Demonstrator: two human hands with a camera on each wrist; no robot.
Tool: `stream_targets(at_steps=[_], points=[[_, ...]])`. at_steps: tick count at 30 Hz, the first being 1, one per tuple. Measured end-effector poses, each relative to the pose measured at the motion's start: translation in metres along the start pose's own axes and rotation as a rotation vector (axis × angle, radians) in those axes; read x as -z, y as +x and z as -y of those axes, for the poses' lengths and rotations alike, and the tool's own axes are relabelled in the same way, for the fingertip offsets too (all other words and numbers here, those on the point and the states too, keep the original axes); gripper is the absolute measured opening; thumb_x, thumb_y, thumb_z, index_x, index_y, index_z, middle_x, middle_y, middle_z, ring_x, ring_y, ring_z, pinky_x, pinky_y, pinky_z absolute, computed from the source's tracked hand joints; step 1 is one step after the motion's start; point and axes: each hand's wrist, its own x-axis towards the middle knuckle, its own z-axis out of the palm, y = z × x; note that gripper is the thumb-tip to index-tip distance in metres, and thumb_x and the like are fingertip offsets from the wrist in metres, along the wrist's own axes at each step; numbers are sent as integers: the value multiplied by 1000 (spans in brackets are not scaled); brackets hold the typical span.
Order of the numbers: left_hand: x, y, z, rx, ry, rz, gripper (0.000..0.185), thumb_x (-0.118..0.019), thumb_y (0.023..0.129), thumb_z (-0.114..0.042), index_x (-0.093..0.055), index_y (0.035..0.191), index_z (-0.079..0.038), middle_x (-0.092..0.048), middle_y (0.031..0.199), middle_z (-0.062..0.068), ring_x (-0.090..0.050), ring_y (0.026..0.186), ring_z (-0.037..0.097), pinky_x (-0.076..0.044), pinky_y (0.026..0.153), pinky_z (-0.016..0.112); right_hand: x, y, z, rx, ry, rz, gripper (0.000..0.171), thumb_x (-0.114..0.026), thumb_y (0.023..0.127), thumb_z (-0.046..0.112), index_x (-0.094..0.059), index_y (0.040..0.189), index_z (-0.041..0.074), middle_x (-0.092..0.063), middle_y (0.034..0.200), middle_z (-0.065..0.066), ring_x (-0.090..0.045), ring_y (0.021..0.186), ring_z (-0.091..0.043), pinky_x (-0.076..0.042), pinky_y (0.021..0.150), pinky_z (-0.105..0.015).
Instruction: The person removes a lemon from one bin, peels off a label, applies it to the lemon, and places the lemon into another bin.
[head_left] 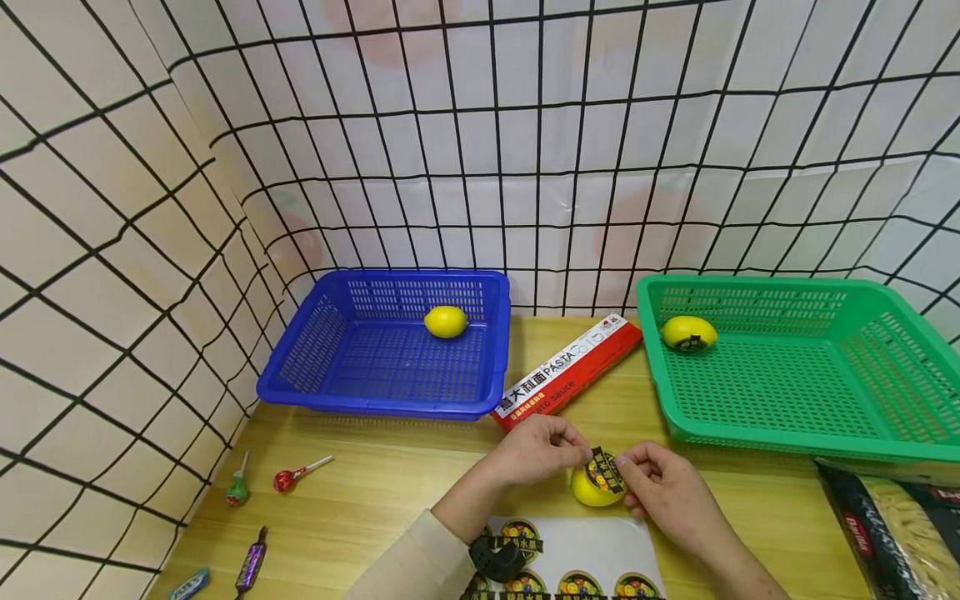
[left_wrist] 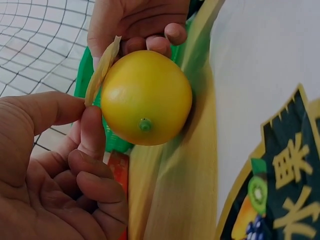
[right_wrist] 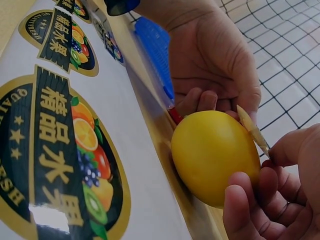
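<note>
A yellow lemon sits on the wooden table between the two hands. Against its upper side is a black-and-gold label sticker, seen nearly edge-on in both wrist views. My left hand pinches one end of the sticker between thumb and forefinger. The opposite end is pinched by my right hand, whose other fingers lie close along the lemon. How much of the sticker touches the peel is hard to tell. Just in front lies a white sheet bearing several round fruit labels.
A blue basket at the back left holds one plain lemon. The green basket at right contains a labelled lemon. Between them lies a red pasta box. Lollipops lie left; a black-and-clear pasta bag, right.
</note>
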Motion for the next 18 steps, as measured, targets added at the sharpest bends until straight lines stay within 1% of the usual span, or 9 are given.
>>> stream_targets(at_steps=[8, 18], points=[[0, 0, 0, 13, 7, 4, 12, -74, 88, -15, -75, 91, -4, -64, 76, -6, -50, 71, 7, -40, 63, 21, 0, 0, 1, -4, 5, 0, 29, -61, 103, 28, -61, 109, 0, -63, 81, -6, -64, 64, -15, -58, 59, -29], [-1, 0, 0, 9, 10, -3, 11, -75, 87, -14, -74, 91, -4, -62, 74, -6, -49, 69, 7, -39, 61, 20, -1, 0, 0, -2, -9, -6, 28, -63, 102, 28, -61, 109, 1, -63, 80, -7, -65, 63, -16, -59, 60, -29]])
